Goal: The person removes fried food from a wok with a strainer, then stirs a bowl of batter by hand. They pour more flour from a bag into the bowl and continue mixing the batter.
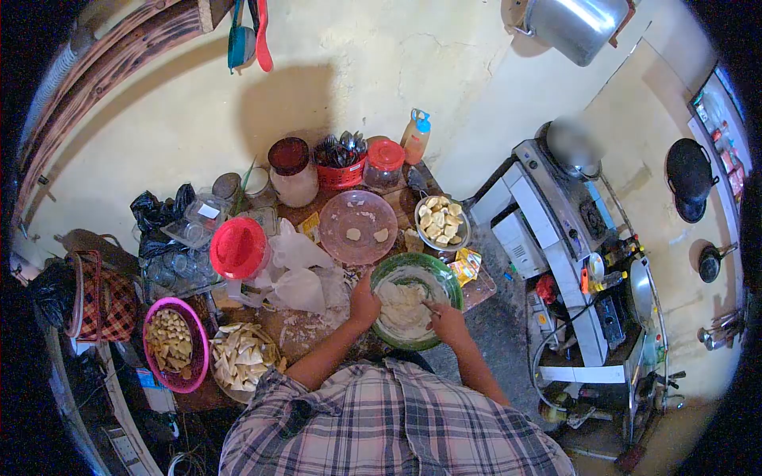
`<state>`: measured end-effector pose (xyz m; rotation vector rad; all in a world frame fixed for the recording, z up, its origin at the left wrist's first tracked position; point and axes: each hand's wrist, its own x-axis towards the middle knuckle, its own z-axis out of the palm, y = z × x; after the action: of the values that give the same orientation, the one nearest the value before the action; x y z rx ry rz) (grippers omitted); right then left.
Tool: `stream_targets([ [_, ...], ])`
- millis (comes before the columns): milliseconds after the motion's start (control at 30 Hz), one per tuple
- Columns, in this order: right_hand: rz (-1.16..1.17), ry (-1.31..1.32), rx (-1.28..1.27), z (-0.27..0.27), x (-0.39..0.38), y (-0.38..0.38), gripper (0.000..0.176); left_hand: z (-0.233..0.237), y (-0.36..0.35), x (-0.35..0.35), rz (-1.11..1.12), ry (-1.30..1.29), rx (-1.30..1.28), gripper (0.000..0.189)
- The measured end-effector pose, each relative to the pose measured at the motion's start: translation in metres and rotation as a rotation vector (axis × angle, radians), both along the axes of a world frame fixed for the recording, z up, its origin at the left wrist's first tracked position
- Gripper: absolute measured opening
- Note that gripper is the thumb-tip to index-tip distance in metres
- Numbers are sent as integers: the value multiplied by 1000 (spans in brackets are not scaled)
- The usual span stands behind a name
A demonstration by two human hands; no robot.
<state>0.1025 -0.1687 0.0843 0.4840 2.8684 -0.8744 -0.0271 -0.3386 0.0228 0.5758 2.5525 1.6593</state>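
Observation:
A green bowl (453, 292) holds a pale, thick batter (401, 305), which is also smeared up its inner wall. My left hand (364, 305) grips the bowl's left rim. On the right side, my right hand (448, 324) is closed round a thin-handled utensil (429, 306); its far end is sunk in the batter, so its kind is hidden. Just behind the bowl stands a pink translucent basin (357, 210) with two pale pieces in it. A metal bowl (466, 238) of pale cut pieces (440, 219) sits to the back right.
White plastic bags (298, 278) and a red-lidded tub (240, 248) are left of the basin. A pink basket (205, 357) and a heap of pale cut pieces (242, 355) lie at the front left. Jars and a red cutlery basket (341, 176) line the wall. A stove (567, 198) stands right.

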Motion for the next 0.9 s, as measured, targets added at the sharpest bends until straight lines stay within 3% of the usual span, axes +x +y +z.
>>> stream_targets([
  [300, -31, -134, -92, 11, -4, -3, 18, 9, -2, 1, -20, -65, -17, 59],
  [633, -47, -140, -144, 6, -3, -1, 19, 2, -1, 0, -19, -37, -63, 58],
  [900, -21, -146, -22, -4, -2, 2, 24, 1, -2, -1, -29, -106, -58, 58],
])
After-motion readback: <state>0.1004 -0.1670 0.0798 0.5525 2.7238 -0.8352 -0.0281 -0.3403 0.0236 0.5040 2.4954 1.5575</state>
